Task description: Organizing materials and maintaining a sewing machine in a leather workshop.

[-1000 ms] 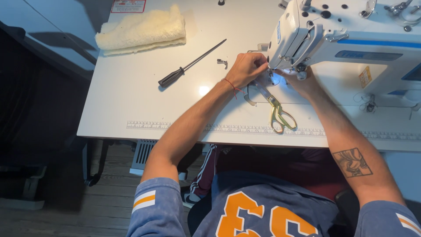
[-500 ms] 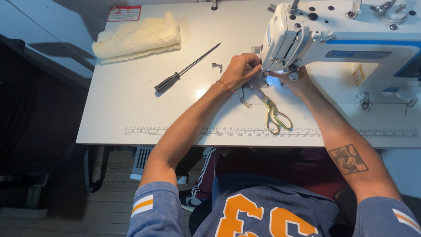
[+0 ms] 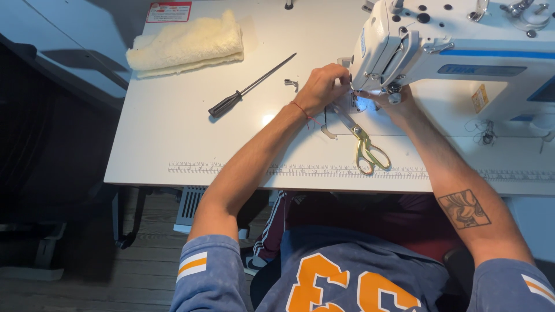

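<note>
A white sewing machine [image 3: 462, 52] stands at the right back of a white table [image 3: 173, 138]. My left hand [image 3: 321, 88] is at the left side of the machine head, fingers bunched close to the needle area. My right hand [image 3: 393, 104] is under the machine head beside the lit needle plate [image 3: 354, 104]; the head hides its fingers. What the fingers pinch is too small to make out. Gold-handled scissors [image 3: 364, 144] lie on the table just below both hands.
A long dark-handled screwdriver [image 3: 248, 88] lies left of my left hand. A folded cream fleece cloth [image 3: 188, 45] rests at the back left. A small metal part [image 3: 291, 84] sits near the screwdriver tip. A printed ruler strip [image 3: 231, 169] runs along the front edge.
Both hands stay at the needle area with only small finger shifts. The camera has drifted slightly, so the table sits a little differently in view.
</note>
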